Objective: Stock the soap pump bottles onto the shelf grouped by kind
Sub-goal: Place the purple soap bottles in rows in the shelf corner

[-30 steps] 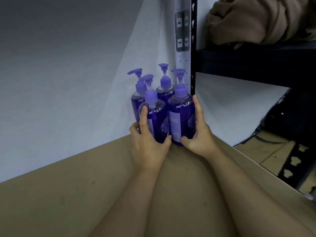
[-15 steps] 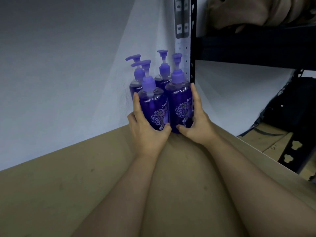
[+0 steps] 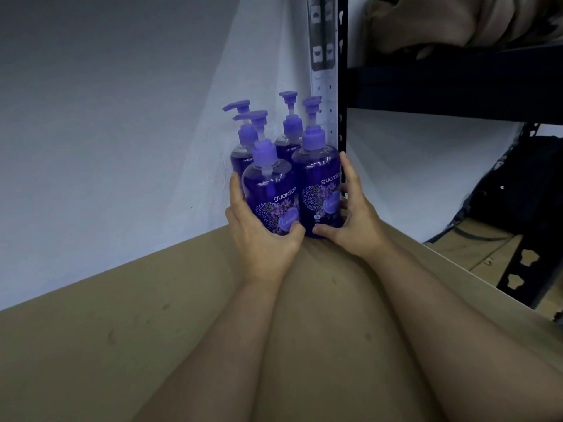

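Observation:
Several purple soap pump bottles stand upright in the far right corner of the tan shelf board (image 3: 122, 345), two in front and two behind. My left hand (image 3: 259, 233) wraps the front left bottle (image 3: 269, 196) low on its body. My right hand (image 3: 350, 220) grips the front right bottle (image 3: 316, 184), fingers along its right side and thumb at its base. Both front labels face me and read "guardian". The two rear bottles (image 3: 242, 153) (image 3: 286, 141) are partly hidden behind the front pair.
A white wall (image 3: 106, 132) runs along the shelf's back. A black slotted upright post (image 3: 341, 71) stands right beside the bottles. A dark upper shelf (image 3: 457, 83) at the right carries brown fabric (image 3: 457, 19). Lower shelf boards and a black object lie beyond the right edge.
Both front bottles have been turned so their labels face me. The view has shifted slightly; my hands stay on the same two bottles.

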